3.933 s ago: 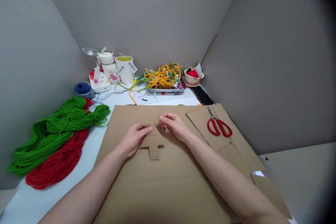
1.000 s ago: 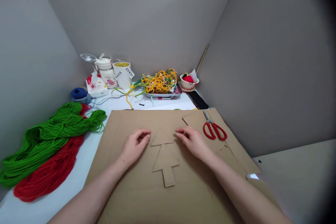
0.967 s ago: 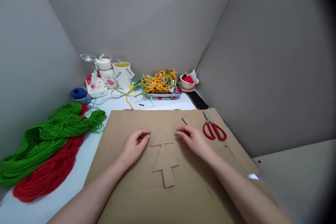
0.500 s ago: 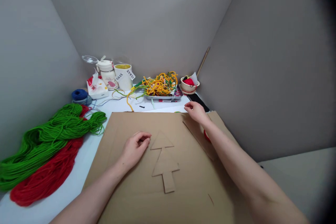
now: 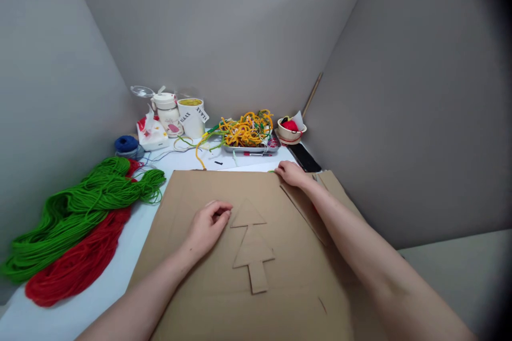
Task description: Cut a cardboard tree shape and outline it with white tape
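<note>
Grey walls (image 5: 224,26) box in a white bench (image 5: 106,277), where we see a large cardboard sheet (image 5: 216,298) under two bare hands. Our left grip (image 5: 208,224) rests loosely curled on that sheet, the gap between thumb and forefinger narrow, with nothing visible between them. Just to its right lies the cardboard tree (image 5: 253,245), flat and whole, trunk toward us.

A second ago our right grip (image 5: 291,173) mirrored the left across the tree; now it has gone to the sheet's far edge, fingers turned down beside a small green bit (image 5: 272,171). Whether they hold it we cannot tell. As we judge it, the change leaves the tree free of both hands, the left alone staying close by while attention shifts to the far edge.

Under the right forearm, little shows of the scissors (image 5: 314,177), in plain sight a second ago. Just beyond the right grip lies a black phone-like slab (image 5: 306,157); farther on stand a bowl (image 5: 291,138) and a tray (image 5: 250,149) of tangled orange yarn (image 5: 246,129). Well left of the left grip lie green yarn (image 5: 84,192) and red yarn (image 5: 84,261).
</note>
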The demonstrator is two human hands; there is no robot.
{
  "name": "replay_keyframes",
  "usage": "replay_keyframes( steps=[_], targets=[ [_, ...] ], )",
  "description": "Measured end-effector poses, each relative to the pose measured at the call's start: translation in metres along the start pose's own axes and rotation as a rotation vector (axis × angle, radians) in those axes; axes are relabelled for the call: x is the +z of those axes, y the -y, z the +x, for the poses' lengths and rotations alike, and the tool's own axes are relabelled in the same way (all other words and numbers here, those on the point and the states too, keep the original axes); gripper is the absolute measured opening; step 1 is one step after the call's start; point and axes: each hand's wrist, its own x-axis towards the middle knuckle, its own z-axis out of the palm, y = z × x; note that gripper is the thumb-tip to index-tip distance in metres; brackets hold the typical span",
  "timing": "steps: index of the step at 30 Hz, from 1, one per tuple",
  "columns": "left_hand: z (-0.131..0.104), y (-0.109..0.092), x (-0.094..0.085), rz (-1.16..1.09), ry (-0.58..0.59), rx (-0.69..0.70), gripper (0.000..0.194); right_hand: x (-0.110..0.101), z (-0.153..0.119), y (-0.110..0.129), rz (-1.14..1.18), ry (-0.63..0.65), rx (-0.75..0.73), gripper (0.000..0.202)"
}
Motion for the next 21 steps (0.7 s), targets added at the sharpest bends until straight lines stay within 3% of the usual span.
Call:
replay_keyframes(
  steps=[14, 21],
  targets=[
    [-0.011, 0.001, -0.001, -0.010, -0.057, 0.008, 0.018, 0.005, 0.002, 0.020, -0.038, 0.013, 0.020, 0.034],
    [0.003, 0.007, 0.000, -0.024, -0.067, -0.016, 0.019, 0.008, 0.015, 0.027, -0.054, -0.039, 0.049, 0.037]
  ],
)
